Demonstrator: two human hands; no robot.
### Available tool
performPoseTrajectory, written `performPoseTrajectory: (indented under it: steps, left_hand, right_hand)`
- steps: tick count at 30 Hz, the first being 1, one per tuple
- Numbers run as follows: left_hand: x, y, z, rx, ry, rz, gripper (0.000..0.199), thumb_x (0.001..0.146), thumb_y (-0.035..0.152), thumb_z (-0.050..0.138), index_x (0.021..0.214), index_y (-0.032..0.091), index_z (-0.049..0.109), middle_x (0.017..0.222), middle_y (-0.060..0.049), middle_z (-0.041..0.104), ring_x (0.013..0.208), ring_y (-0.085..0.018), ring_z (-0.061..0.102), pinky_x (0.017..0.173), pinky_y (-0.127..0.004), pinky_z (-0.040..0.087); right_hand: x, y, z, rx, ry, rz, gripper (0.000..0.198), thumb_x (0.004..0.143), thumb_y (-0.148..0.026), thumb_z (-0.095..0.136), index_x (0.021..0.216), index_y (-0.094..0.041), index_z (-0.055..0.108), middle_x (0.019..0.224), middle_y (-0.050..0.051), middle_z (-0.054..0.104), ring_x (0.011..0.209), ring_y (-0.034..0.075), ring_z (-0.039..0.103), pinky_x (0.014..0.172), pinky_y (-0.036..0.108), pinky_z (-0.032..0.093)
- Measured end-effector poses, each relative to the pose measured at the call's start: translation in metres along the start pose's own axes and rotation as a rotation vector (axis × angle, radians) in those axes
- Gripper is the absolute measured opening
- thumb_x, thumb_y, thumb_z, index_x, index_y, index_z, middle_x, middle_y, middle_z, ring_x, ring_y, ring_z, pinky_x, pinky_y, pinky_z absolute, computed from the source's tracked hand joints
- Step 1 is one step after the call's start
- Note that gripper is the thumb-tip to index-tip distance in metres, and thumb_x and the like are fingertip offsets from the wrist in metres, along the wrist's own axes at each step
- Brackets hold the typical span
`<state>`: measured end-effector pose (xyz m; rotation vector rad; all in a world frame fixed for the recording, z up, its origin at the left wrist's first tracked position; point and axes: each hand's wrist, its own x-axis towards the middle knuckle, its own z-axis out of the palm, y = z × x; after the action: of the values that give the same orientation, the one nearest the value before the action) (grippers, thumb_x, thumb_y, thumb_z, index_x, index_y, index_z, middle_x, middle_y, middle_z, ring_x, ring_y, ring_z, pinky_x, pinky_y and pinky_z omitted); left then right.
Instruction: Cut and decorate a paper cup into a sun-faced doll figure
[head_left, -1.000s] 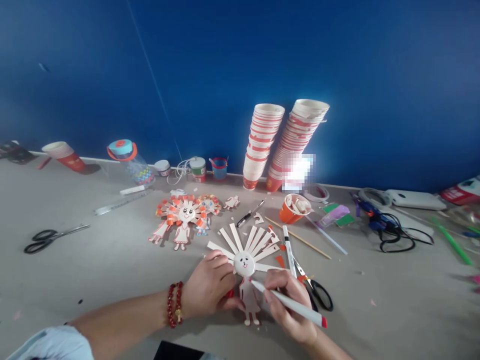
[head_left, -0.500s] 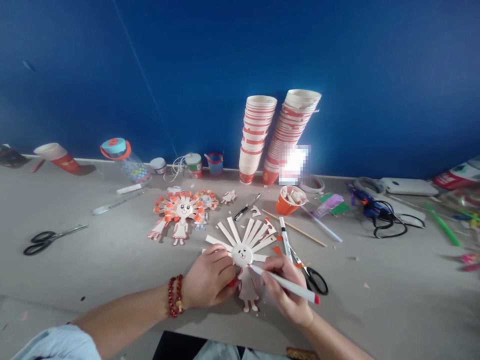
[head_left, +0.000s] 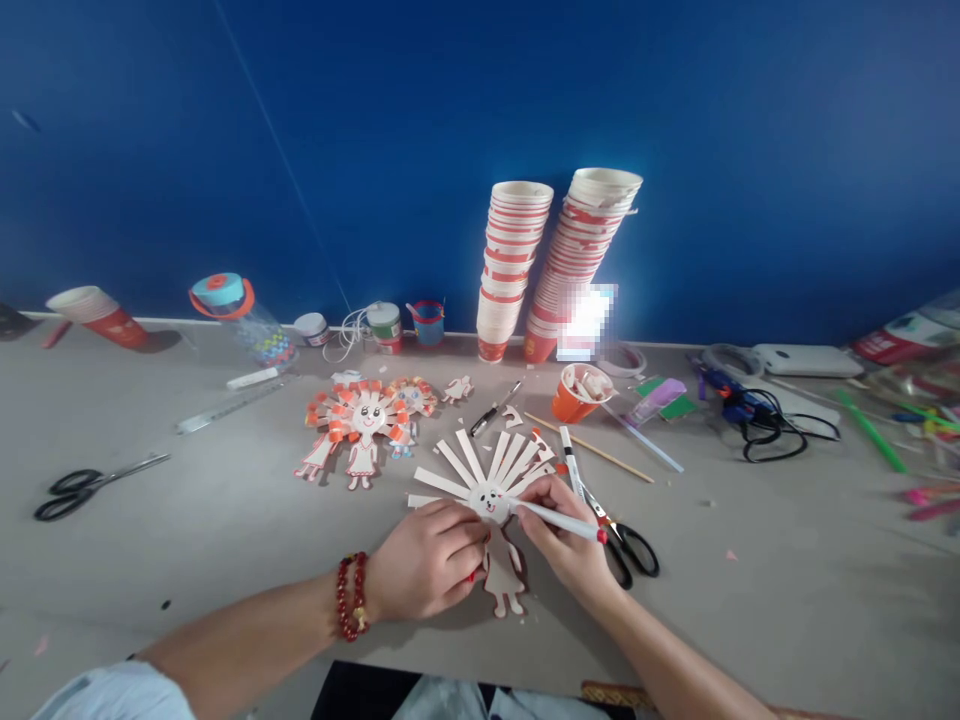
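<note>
A paper doll [head_left: 504, 570] lies on the table before me, with a round drawn face [head_left: 491, 502] and white paper strips fanned out around it like hair. My left hand [head_left: 435, 558] is closed at the doll's left side, its fingertips gripping the edge by the neck. Something small and red, perhaps a marker cap, shows under those fingers. In my right hand [head_left: 559, 530] is a white marker [head_left: 566, 521] with a red end, its tip at the right side of the face. Black-handled scissors [head_left: 630, 548] and another white marker [head_left: 570, 460] lie just beyond that hand.
Finished paper dolls [head_left: 367, 430] lie at left centre. Two tall paper cup stacks [head_left: 517, 260] stand at the back wall, near an orange cup of scraps [head_left: 579, 395]. Other scissors [head_left: 90, 488] lie left; a glue gun with a black cord [head_left: 757, 420] lies right.
My right hand and the marker have moved up, the tip going from the doll's neck to its face. The doll has tilted slightly and shifted right; my left hand still holds its edge.
</note>
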<state>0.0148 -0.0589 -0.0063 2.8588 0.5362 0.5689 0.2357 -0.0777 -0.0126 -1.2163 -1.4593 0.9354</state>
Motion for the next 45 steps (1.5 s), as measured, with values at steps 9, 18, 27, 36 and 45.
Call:
performPoseTrajectory:
  steps: [9, 18, 27, 36, 45]
  left_hand:
    - [-0.001, 0.002, 0.003, 0.022, -0.054, -0.012, 0.028, 0.091, 0.029, 0.054, 0.114, 0.014, 0.059, 0.126, -0.009, 0.062, 0.110, -0.023, 0.053, 0.097, -0.037, 0.045]
    - [-0.001, 0.000, 0.004, 0.016, -0.058, 0.001, 0.027, 0.090, 0.030, 0.053, 0.110, 0.013, 0.060, 0.126, -0.010, 0.061, 0.111, -0.024, 0.052, 0.100, -0.039, 0.044]
    - [-0.001, 0.000, 0.004, 0.020, -0.050, 0.000, 0.026, 0.091, 0.032, 0.053, 0.109, 0.014, 0.061, 0.125, -0.010, 0.062, 0.112, -0.024, 0.053, 0.100, -0.040, 0.044]
    - [-0.001, 0.001, 0.003, 0.027, -0.034, 0.003, 0.024, 0.092, 0.031, 0.052, 0.106, 0.014, 0.062, 0.125, -0.010, 0.062, 0.110, -0.024, 0.053, 0.100, -0.040, 0.044]
    - [-0.001, 0.001, 0.003, 0.015, -0.058, -0.008, 0.024, 0.093, 0.031, 0.051, 0.106, 0.014, 0.062, 0.126, -0.009, 0.061, 0.111, -0.024, 0.052, 0.101, -0.040, 0.043]
  right_hand:
    - [0.002, 0.007, 0.000, -0.113, 0.021, -0.019, 0.014, 0.077, -0.016, 0.055, 0.064, -0.020, 0.050, 0.056, -0.004, 0.048, 0.049, 0.011, 0.041, 0.047, 0.023, 0.033]
    - [0.002, 0.012, 0.002, -0.166, 0.007, 0.001, 0.016, 0.079, -0.016, 0.054, 0.065, -0.021, 0.048, 0.056, -0.005, 0.046, 0.050, 0.012, 0.040, 0.048, 0.023, 0.033]
    - [0.002, 0.010, 0.003, -0.172, -0.012, 0.018, 0.014, 0.077, -0.016, 0.054, 0.065, -0.021, 0.049, 0.055, -0.005, 0.046, 0.049, 0.012, 0.039, 0.046, 0.022, 0.033]
    - [0.001, 0.011, 0.003, -0.224, -0.031, 0.032, 0.015, 0.079, -0.016, 0.054, 0.066, -0.021, 0.048, 0.055, -0.006, 0.046, 0.049, 0.012, 0.039, 0.048, 0.023, 0.032]
    - [0.001, 0.013, 0.002, -0.179, 0.015, 0.021, 0.017, 0.079, -0.015, 0.052, 0.065, -0.022, 0.046, 0.056, -0.005, 0.044, 0.051, 0.012, 0.038, 0.048, 0.024, 0.031]
